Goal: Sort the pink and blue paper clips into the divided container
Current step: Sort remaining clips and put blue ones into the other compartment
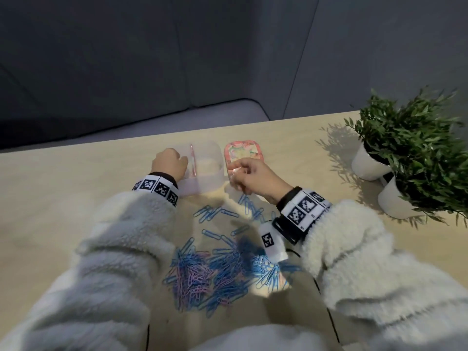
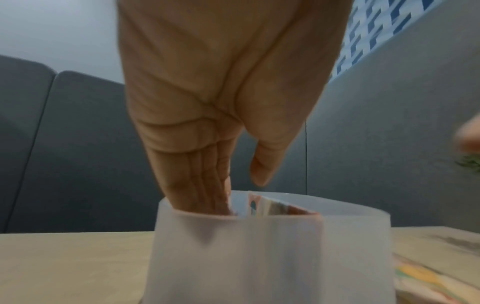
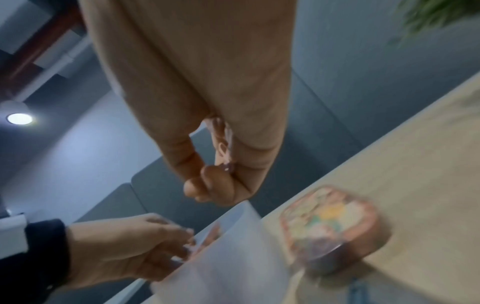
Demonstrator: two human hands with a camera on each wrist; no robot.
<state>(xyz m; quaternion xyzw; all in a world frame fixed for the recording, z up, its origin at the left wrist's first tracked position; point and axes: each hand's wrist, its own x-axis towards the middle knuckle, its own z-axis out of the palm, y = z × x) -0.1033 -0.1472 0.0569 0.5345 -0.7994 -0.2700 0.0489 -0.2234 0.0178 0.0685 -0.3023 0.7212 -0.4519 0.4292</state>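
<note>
Dropping pink clips into the divided container.

Best carried over the right-hand compartment and released low, clear of the divider. Right hand pinching pink clips beside the container; left hand with fingers inside its left compartment, grip unclear. Mixed pile near on the bench.

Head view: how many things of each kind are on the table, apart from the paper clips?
Potted plants: 2
Divided container: 1
Pink patterned lid: 1
Total: 4
</note>
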